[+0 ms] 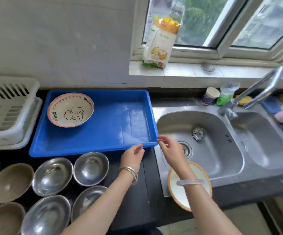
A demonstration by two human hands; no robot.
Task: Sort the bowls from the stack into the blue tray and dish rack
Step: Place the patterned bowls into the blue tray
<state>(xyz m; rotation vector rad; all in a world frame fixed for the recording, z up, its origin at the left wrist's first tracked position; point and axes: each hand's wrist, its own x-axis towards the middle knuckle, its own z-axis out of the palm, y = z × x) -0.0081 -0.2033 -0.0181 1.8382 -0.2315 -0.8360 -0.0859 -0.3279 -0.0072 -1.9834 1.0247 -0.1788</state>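
Note:
The blue tray (103,141) lies on the dark counter and holds one ceramic bowl with an elephant drawing (70,109) at its back left. My right hand (170,150) pinches the tray's front right corner. My left hand (133,156) touches the front rim just left of that corner with loosely bent fingers. The white dish rack (7,112) stands left of the tray with nothing in it. An orange-rimmed white bowl (203,178) sits at the sink's front edge, partly hidden under my right forearm.
Several steel bowls (90,168) and two brown bowls (11,182) stand upright in front of the tray. A double steel sink (213,160) with a faucet (259,92) is on the right. A flour bag (161,43) stands on the windowsill.

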